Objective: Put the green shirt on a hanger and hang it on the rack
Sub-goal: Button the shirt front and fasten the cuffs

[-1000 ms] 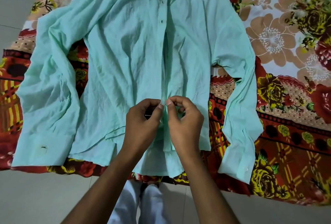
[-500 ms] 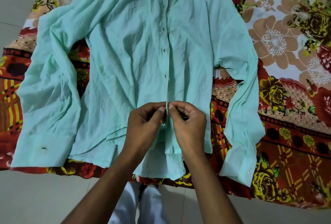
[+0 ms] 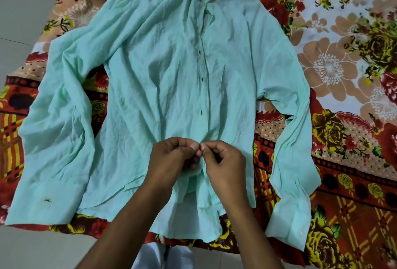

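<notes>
2 hands, left hand (image 3: pixel 171 157) and right hand (image 3: pixel 225 161), pinch the green shirt (image 3: pixel 171 75) placket at 6 o'clock; thin cloth may slip, leaving that button undone.

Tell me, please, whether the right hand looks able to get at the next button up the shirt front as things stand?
Probably yes: the button lies uncovered on the green shirt, just above the right hand, though both it and the left hand currently pinch the placket.
</notes>
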`<action>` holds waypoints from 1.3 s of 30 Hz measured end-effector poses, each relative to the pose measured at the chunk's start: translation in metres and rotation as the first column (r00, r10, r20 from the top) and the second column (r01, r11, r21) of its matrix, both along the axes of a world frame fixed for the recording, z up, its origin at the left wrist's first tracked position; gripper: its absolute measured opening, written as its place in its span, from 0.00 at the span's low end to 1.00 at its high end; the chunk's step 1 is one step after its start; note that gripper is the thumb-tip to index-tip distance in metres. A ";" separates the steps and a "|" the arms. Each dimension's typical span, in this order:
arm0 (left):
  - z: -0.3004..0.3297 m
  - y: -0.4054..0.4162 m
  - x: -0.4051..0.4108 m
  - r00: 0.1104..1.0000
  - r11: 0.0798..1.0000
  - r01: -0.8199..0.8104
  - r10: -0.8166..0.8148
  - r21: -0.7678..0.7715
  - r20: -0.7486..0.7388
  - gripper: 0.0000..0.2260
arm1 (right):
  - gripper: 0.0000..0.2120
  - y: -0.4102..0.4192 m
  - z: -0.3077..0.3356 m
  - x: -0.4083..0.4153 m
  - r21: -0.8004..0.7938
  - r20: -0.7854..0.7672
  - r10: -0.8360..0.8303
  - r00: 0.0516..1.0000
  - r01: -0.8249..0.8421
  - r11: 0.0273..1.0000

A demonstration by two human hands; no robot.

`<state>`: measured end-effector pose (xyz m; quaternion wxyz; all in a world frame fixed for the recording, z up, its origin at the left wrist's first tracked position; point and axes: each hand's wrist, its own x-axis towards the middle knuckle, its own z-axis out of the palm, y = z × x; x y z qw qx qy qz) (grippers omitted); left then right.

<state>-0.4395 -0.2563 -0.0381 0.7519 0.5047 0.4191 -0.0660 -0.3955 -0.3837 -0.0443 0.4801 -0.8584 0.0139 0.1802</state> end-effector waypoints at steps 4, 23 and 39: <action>-0.006 0.005 0.010 0.965 0.754 0.261 -0.210 0.603 -0.154 0.04 | 0.05 -0.002 0.006 0.013 -0.254 0.195 0.086 0.977 -0.034 0.967; -0.019 0.042 0.066 0.998 0.930 0.053 -0.039 0.365 -0.046 0.06 | 0.13 0.048 -0.007 0.068 -0.341 0.240 0.252 0.937 -0.161 0.926; -0.010 0.037 0.066 0.992 0.974 -0.050 0.074 0.220 -0.104 0.06 | 0.05 0.047 -0.007 0.063 0.120 0.031 -0.027 0.999 0.023 0.993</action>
